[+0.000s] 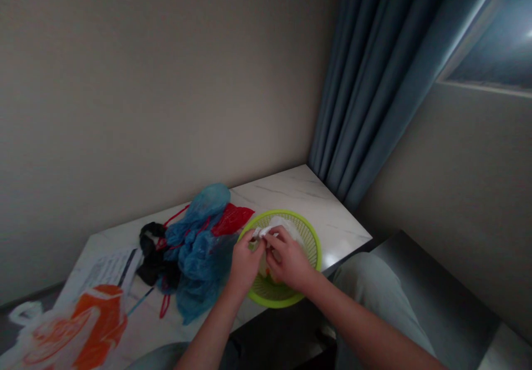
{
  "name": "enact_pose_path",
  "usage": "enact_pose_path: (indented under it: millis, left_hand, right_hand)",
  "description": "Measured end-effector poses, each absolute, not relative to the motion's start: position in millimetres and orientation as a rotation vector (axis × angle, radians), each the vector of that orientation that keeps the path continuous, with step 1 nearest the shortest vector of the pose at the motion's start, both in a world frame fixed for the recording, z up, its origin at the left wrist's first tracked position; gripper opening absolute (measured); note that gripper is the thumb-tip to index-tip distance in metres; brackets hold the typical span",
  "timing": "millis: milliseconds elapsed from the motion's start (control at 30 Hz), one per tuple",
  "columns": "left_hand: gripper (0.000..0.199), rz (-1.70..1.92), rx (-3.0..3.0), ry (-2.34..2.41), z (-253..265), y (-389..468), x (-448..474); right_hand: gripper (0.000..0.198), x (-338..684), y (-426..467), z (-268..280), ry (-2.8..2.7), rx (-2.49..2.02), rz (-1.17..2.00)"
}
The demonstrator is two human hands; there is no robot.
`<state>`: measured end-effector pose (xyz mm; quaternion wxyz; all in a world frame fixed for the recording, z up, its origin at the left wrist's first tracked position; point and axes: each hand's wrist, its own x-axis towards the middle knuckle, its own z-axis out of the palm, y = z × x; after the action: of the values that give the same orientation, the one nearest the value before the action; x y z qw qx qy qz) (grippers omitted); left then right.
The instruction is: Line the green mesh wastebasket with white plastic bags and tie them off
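Note:
Both hands are together over a lime-green plastic basket at the table's front edge. My left hand pinches one part of a white plastic bag. The fingers of my right hand are closed on the same bag, close beside the left fingertips. Part of the bag hangs down into the basket, and something yellowish-orange shows below my right hand, too hidden to name. Just left of the basket lies a heap of crumpled blue plastic bags with a red bag on it.
Black bags lie at the heap's left end. A printed sheet and a white-and-orange plastic bag are at the left of the marbled white table. A blue curtain hangs behind the right corner; a dark bench stands at right.

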<state>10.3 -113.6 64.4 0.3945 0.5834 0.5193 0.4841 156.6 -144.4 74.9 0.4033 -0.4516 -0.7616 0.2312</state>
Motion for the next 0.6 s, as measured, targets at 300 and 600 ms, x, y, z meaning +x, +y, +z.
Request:
enact_pose_path:
  millis: [300,600]
  left_hand:
    - [0.025,1.348,1.305,1.265,88.3,-115.3,-0.4]
    - [0.02,2.169,1.205,1.361,157.6,-148.8,-47.7]
  right_hand:
    - [0.018,185.9,-136.0,91.2,-1.393,-1.099,0.285]
    - [0.012,196.2,-139.9,93.1,-1.27,-1.111,0.204]
